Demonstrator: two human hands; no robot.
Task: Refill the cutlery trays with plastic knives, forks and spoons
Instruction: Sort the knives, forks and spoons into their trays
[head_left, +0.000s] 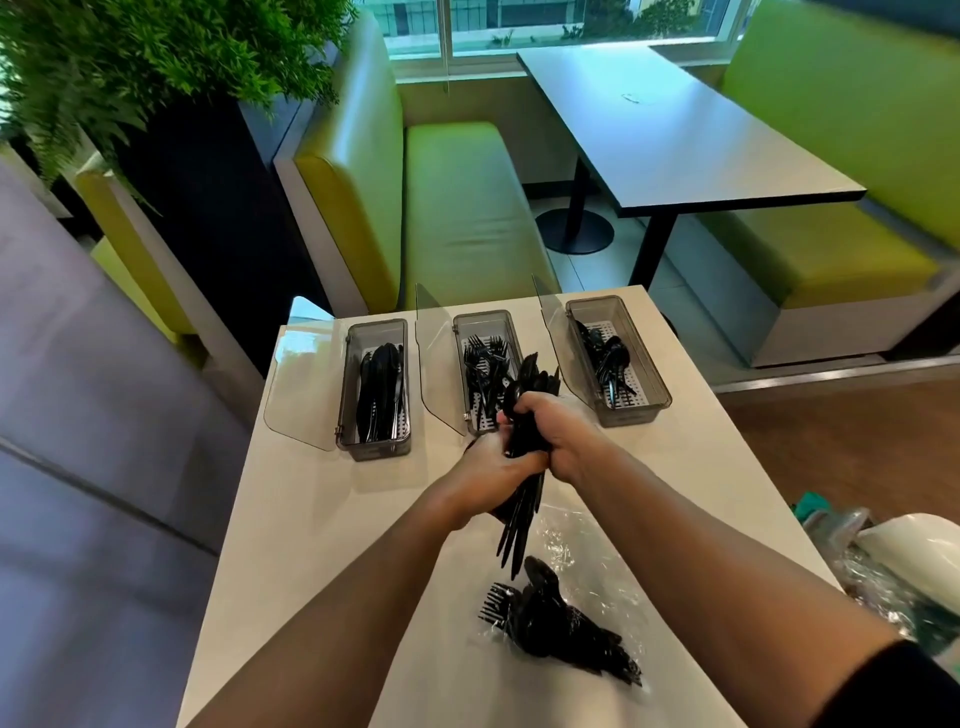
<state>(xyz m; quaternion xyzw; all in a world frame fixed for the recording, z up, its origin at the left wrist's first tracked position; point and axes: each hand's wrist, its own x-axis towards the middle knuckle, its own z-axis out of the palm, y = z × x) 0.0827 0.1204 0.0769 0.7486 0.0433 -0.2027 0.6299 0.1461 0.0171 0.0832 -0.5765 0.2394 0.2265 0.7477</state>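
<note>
Green booth seating and a dark dining table are filling the background, while a pale table (311, 519) in front is carrying three smoky clear trays in a row, each with its lid swung open to the left so the top is free for loading. Sorting looks already set: the left tray (373, 389) is holding what look like knives, the middle tray (485, 371) is showing fork tines, and the right tray (618, 361) is holding spoons, none of them full. Both hands are gripping one bundle of black cutlery (524, 452) just in front of the middle tray — the left hand (493, 473) is clamping the lower part, the right hand (553, 434) is closing round the upper part, fingers wrapped tight together on the stack. Holding it at two places is probably keeping the loose pieces squared up so they go in as one neat load; the rounded ends sticking up suggest spoons, though that is hard to confirm. Nearer the person, a clear plastic wrapper (566, 551) is lying flat on the table with more forks and other pieces (556, 623) resting on it — stock waiting its turn. More crumpled packaging (883, 545) is sitting at the right edge.
</note>
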